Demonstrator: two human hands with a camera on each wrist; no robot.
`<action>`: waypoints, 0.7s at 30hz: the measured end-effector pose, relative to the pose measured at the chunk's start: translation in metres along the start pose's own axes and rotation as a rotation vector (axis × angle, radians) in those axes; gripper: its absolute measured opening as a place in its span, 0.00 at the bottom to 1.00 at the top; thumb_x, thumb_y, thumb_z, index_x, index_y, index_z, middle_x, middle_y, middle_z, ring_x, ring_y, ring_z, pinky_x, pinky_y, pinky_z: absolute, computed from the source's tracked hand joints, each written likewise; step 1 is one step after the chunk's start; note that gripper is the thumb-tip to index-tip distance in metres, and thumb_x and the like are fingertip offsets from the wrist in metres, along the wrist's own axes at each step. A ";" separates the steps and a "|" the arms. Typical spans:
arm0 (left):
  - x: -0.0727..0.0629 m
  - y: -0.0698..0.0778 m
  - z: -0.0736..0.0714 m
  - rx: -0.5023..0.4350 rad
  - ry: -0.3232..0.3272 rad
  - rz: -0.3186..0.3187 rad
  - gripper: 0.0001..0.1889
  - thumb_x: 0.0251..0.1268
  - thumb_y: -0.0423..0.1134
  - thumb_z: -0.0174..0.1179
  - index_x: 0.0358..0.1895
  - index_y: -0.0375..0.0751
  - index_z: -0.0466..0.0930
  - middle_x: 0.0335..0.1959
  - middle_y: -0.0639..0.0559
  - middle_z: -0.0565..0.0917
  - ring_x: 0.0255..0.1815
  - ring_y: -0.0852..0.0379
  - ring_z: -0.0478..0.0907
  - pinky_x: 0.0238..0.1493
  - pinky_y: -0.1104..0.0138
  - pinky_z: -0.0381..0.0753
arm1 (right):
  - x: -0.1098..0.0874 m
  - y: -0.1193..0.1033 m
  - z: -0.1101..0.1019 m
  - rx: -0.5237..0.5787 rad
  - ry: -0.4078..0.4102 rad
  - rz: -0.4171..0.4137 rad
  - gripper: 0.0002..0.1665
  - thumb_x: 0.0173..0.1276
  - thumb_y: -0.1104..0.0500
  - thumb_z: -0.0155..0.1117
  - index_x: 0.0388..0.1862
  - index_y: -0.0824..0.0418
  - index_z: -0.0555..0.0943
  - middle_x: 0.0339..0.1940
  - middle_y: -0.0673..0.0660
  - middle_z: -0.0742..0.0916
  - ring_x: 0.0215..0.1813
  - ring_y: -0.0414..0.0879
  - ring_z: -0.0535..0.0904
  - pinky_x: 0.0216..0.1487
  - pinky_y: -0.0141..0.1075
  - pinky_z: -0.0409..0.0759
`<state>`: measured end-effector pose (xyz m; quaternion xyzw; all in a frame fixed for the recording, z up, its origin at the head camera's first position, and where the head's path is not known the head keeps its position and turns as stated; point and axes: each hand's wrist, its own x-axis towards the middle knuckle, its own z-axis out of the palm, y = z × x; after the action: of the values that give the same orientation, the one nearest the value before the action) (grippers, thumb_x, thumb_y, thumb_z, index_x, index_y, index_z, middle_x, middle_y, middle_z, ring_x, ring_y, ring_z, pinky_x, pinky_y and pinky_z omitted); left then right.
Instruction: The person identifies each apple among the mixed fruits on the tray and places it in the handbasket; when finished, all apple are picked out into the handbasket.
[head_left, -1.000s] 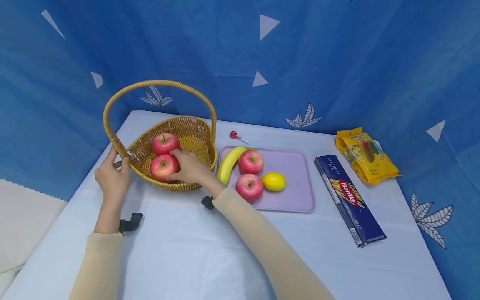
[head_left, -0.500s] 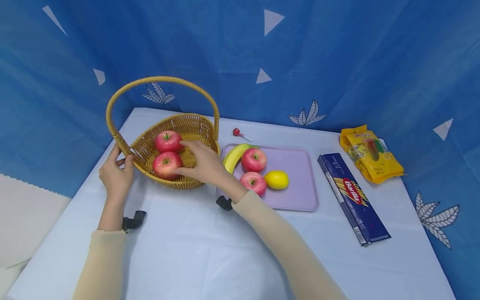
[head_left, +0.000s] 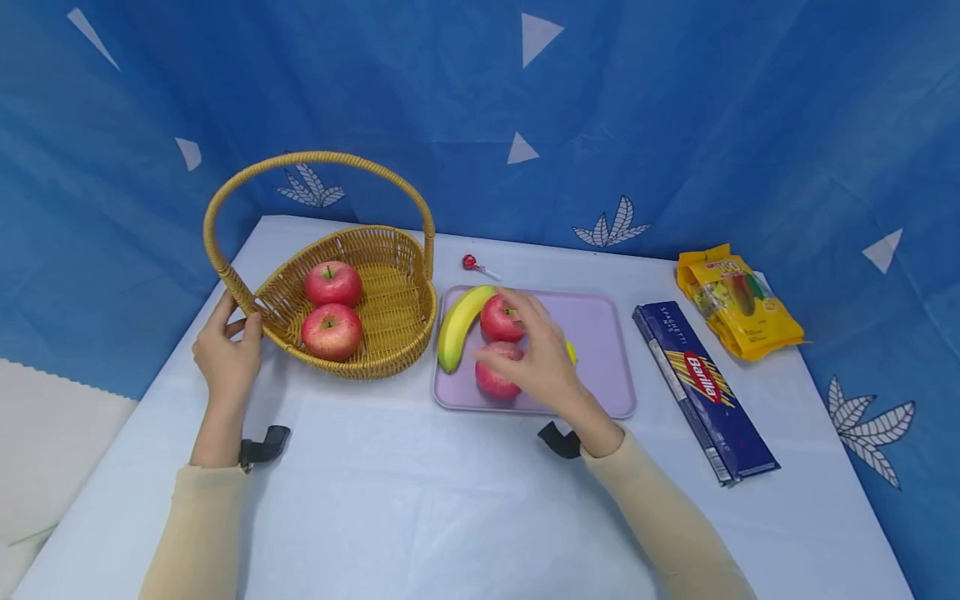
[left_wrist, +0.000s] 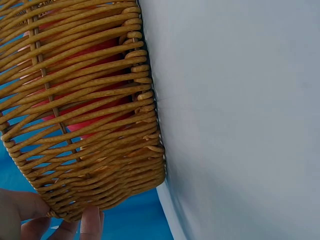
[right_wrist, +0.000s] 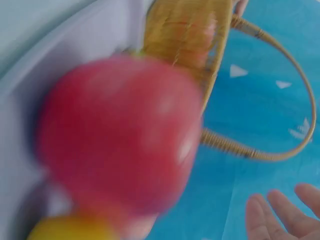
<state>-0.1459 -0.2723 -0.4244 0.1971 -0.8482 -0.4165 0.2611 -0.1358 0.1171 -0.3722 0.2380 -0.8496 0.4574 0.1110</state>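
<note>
My left hand (head_left: 228,358) grips the rim of a wicker basket (head_left: 408,354) at the left base of its tall handle. Its fingertips (left_wrist: 90,222) press against the woven wall in the left wrist view. Two red apples lie inside, a rear apple (head_left: 333,283) and a front apple (head_left: 331,332). Over a lilac tray (head_left: 603,350), my right hand (head_left: 546,358) is spread with nothing held. Below it are a back apple (head_left: 498,320) and a nearer apple (head_left: 495,382), which looms large and blurred in the right wrist view. The hand mostly hides a yellow lemon (head_left: 572,352).
A banana (head_left: 455,333) lies along the tray's left side, beside the basket. Behind the tray is a red lollipop (head_left: 470,262). To the right lie a blue spaghetti box (head_left: 705,392) and a yellow snack bag (head_left: 742,304). A blue curtain (head_left: 450,108) hangs behind the table.
My right hand has let go of the front apple in the basket and moved right, over the tray's apples. The left hand has stayed on the basket.
</note>
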 end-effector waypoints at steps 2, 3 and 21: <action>0.000 -0.001 0.000 -0.001 -0.002 0.000 0.25 0.71 0.38 0.56 0.70 0.58 0.69 0.67 0.50 0.76 0.55 0.40 0.82 0.71 0.52 0.59 | -0.008 0.007 -0.009 -0.001 0.061 0.012 0.51 0.52 0.58 0.78 0.73 0.58 0.64 0.68 0.60 0.75 0.64 0.56 0.73 0.57 0.56 0.77; 0.000 -0.001 0.000 -0.003 -0.004 0.003 0.26 0.71 0.38 0.56 0.70 0.57 0.69 0.67 0.49 0.76 0.55 0.38 0.81 0.72 0.53 0.55 | -0.012 0.011 -0.012 -0.004 0.088 0.021 0.52 0.52 0.59 0.78 0.74 0.58 0.63 0.68 0.60 0.74 0.65 0.56 0.72 0.58 0.55 0.77; 0.000 0.005 -0.001 0.023 -0.009 0.022 0.25 0.71 0.37 0.55 0.70 0.56 0.70 0.67 0.49 0.76 0.53 0.34 0.81 0.71 0.51 0.50 | -0.044 0.050 -0.017 -0.009 0.111 0.134 0.55 0.53 0.61 0.78 0.76 0.59 0.59 0.72 0.62 0.70 0.69 0.59 0.69 0.64 0.55 0.72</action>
<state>-0.1456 -0.2698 -0.4203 0.1890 -0.8562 -0.4047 0.2597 -0.1238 0.1681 -0.4172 0.1543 -0.8581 0.4726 0.1282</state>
